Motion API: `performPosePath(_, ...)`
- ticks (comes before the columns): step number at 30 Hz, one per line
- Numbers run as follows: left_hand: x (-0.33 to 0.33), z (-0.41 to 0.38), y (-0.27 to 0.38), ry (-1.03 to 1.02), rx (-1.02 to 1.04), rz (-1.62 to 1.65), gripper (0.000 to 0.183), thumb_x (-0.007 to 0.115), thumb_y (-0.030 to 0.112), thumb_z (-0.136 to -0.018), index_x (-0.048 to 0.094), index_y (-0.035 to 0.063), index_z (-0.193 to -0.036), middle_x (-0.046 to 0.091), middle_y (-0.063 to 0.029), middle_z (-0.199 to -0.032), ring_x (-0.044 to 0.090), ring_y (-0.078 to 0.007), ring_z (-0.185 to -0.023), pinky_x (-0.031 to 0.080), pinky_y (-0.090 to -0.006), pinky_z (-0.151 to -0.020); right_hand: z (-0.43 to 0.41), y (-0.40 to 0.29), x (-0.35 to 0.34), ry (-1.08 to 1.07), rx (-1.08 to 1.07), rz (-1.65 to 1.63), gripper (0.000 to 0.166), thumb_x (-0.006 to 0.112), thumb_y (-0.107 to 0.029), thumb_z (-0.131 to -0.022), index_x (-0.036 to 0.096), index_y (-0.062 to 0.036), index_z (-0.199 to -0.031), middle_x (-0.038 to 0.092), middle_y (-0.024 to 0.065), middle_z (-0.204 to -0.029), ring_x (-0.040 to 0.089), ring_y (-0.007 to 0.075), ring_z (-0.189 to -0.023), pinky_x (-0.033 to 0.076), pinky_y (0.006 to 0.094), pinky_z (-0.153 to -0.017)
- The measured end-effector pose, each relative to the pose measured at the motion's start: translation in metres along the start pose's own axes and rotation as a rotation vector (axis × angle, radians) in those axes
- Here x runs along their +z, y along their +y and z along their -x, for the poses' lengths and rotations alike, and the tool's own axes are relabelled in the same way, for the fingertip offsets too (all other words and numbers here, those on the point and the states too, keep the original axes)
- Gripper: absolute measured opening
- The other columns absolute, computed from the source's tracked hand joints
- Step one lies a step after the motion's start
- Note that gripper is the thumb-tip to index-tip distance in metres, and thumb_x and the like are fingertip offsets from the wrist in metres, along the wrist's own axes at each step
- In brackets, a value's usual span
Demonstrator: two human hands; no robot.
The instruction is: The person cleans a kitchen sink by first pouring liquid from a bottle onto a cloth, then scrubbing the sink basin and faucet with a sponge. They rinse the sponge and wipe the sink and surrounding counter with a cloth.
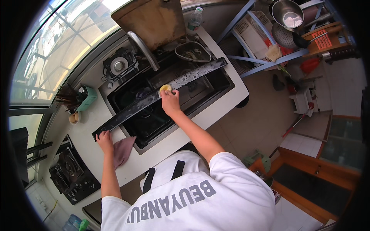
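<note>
A long dark panel (136, 106), wet and foamy towards its right part, lies slanting across the black double-basin sink (156, 127). My left hand (104, 140) holds the panel's near left end, over the counter. In my right hand (171, 101) is a yellow sponge (165, 88), pressed on the panel around its middle. A mauve cloth (123, 151) lies on the counter just right of my left hand. The curved metal faucet (143, 50) reaches over the sink behind the panel.
A strainer basket with scraps (193, 52), a plastic bottle (195, 20) and a large board (150, 21) stand behind the sink. At the left are a green utensil holder (88, 98), a bowl of eggs (74, 117) and a gas stove (70, 170). A blue rack (257, 62) stands right.
</note>
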State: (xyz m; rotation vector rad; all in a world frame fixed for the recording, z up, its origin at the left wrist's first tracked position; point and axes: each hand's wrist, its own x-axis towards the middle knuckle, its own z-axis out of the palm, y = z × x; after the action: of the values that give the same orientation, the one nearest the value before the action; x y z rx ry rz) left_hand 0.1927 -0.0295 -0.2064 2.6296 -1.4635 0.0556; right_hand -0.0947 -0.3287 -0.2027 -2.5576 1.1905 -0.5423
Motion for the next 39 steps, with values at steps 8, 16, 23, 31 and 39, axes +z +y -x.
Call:
performPosePath(8, -0.022, 0.024, 0.004, 0.06, -0.053, 0.021, 0.036, 0.067, 0.011, -0.083, 0.063, 0.0102, -0.119, 0.059, -0.0068, -0.116, 0.05, -0.0275, -0.122, 0.026, -0.0555, -0.11, 0.003, 0.004, -0.02, -0.024, 0.113, -0.233, 0.026, 0.053, 0.0, -0.082, 0.05, -0.0099, -0.106, 0.066, 0.0078, -0.095, 0.061, 0.0233, -0.101, 0.032, 0.0483, -0.098)
performPosePath(16, -0.033, 0.051, 0.027, 0.08, -0.143, 0.075, 0.041, 0.068, 0.011, -0.081, 0.061, 0.0101, -0.121, 0.056, -0.01, -0.124, 0.046, -0.0312, -0.127, 0.026, -0.056, -0.11, 0.02, 0.019, -0.037, 0.017, -0.01, -0.153, 0.034, 0.056, 0.0, -0.082, 0.051, -0.0091, -0.114, 0.064, 0.0081, -0.114, 0.05, 0.0216, -0.124, 0.026, 0.0534, -0.107)
performPosePath(23, -0.041, 0.049, 0.076, 0.069, -0.167, 0.2, 0.038, 0.067, 0.012, -0.083, 0.061, 0.0081, -0.12, 0.056, -0.0101, -0.125, 0.046, -0.0327, -0.127, 0.028, -0.0561, -0.108, -0.002, 0.02, -0.015, 0.039, -0.011, -0.062, 0.025, 0.061, -0.01, -0.08, 0.056, -0.008, -0.105, 0.066, 0.0074, -0.099, 0.059, 0.0217, -0.108, 0.033, 0.0479, -0.098)
performPosePath(31, -0.035, 0.035, 0.109, 0.106, -0.132, 0.228, 0.039, 0.067, 0.011, -0.081, 0.062, 0.0075, -0.119, 0.058, -0.0116, -0.122, 0.048, -0.0322, -0.124, 0.031, -0.0509, -0.105, -0.041, -0.02, 0.028, -0.098, 0.128, 0.268, 0.036, 0.079, -0.031, -0.071, 0.059, -0.0102, -0.093, 0.068, 0.0048, -0.08, 0.066, 0.022, -0.084, 0.044, 0.0402, -0.081)
performPosePath(39, -0.024, 0.049, 0.102, 0.108, -0.245, 0.305, 0.038, 0.068, 0.011, -0.08, 0.064, 0.0081, -0.117, 0.059, -0.0103, -0.12, 0.05, -0.0314, -0.12, 0.034, -0.0461, -0.104, -0.043, -0.027, 0.037, -0.019, 0.021, 0.122, 0.019, 0.069, -0.012, -0.071, 0.058, -0.0116, -0.086, 0.065, 0.0054, -0.07, 0.065, 0.024, -0.077, 0.042, 0.0395, -0.077)
